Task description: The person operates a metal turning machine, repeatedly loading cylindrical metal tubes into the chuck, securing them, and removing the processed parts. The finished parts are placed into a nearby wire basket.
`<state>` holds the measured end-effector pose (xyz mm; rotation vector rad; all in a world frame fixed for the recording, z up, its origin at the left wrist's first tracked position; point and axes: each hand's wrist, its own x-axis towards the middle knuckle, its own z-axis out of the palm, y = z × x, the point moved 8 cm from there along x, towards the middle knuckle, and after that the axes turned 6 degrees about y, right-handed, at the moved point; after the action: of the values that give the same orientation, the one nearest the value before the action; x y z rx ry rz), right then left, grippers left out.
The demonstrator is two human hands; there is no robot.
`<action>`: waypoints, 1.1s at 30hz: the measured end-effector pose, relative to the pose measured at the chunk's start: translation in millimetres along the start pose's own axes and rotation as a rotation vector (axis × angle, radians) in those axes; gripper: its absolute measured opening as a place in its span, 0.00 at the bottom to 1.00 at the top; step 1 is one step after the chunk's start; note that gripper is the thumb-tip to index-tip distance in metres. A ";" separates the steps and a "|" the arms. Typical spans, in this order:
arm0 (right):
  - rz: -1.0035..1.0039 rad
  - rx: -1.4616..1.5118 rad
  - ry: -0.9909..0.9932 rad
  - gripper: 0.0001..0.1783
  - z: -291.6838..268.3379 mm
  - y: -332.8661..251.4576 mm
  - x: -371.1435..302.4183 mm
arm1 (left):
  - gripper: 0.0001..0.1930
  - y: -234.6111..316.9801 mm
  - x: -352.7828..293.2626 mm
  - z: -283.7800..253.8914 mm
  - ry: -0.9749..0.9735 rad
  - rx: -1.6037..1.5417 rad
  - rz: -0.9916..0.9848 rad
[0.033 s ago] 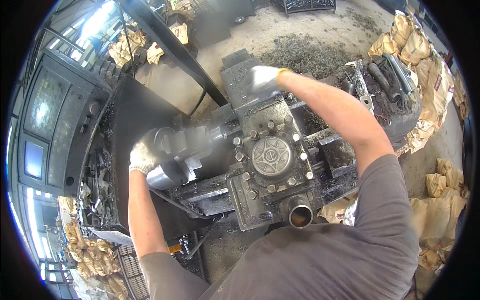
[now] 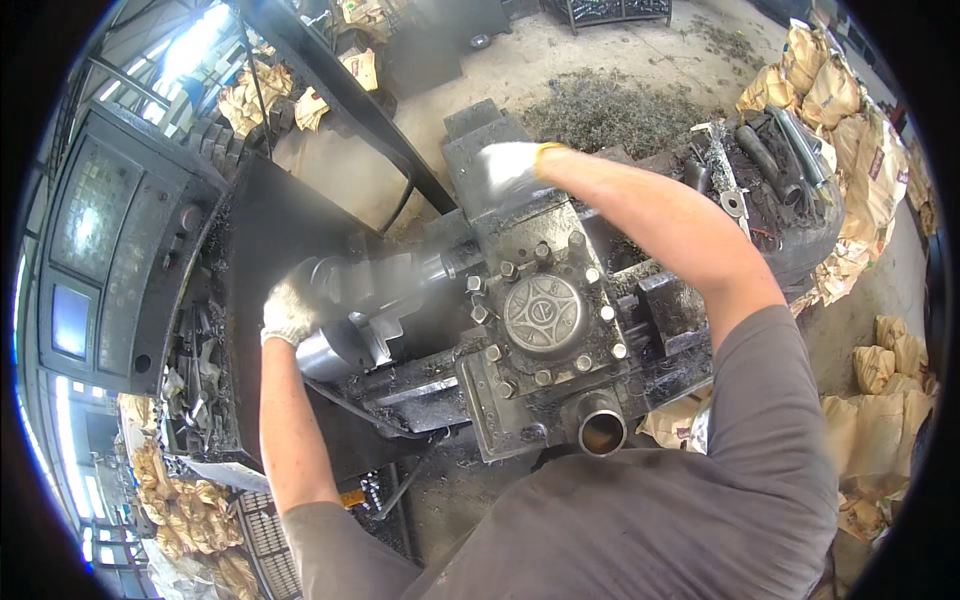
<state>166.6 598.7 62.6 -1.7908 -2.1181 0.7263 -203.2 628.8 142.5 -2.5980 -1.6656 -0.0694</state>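
Observation:
In a white knit glove, my left hand (image 2: pixel 287 312) lies against the left edge of the lathe chuck (image 2: pixel 333 352); its fingertips are hidden. Stepped metal jaws (image 2: pixel 378 300) stick out of the chuck, slightly blurred. Between chuck and turret shows a short shiny metal cylinder (image 2: pixel 432 268). My right hand (image 2: pixel 510 168), also gloved, is at the dark slide block (image 2: pixel 462 158) on the far side of the square tool turret (image 2: pixel 545 312). Motion smears its fingers, so any grip there is unclear. Several bolts ring the turret's round cap.
A control cabinet (image 2: pixel 100 235) with a lit screen stands at left. A dark post (image 2: pixel 345 100) rises beyond the chuck. Metal chips (image 2: pixel 615 110) cover the far floor. Tools and bars (image 2: pixel 770 165) lie at right beside brown paper sacks (image 2: pixel 860 180). An open pipe end (image 2: pixel 602 432) juts toward me.
My right hand has shifted a little to the left over the slide block. My left hand remains at the chuck's edge.

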 end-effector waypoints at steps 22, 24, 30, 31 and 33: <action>-0.195 -0.229 -0.461 0.31 98.2 -86.5 20.3 | 0.33 18.2 -69.3 -2.5 0.793 -0.051 0.118; -0.179 -0.427 -0.362 0.28 74.5 -64.8 4.6 | 0.33 14.8 -74.6 1.7 0.809 -0.042 0.108; -0.068 0.059 0.563 0.45 -33.3 18.8 -94.2 | 0.32 17.1 -78.4 -11.4 0.822 -0.031 0.076; 0.147 0.264 0.571 0.47 -44.0 6.9 -109.7 | 0.32 12.3 -81.8 -8.5 0.814 -0.009 0.071; 0.150 0.180 0.718 0.44 -81.0 -34.1 -141.7 | 0.32 16.7 -81.5 -18.8 0.817 -0.016 0.081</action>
<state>207.3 473.0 164.2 -1.7663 -1.4165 0.2280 -222.2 546.7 155.4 -2.1531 -1.2369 -0.9825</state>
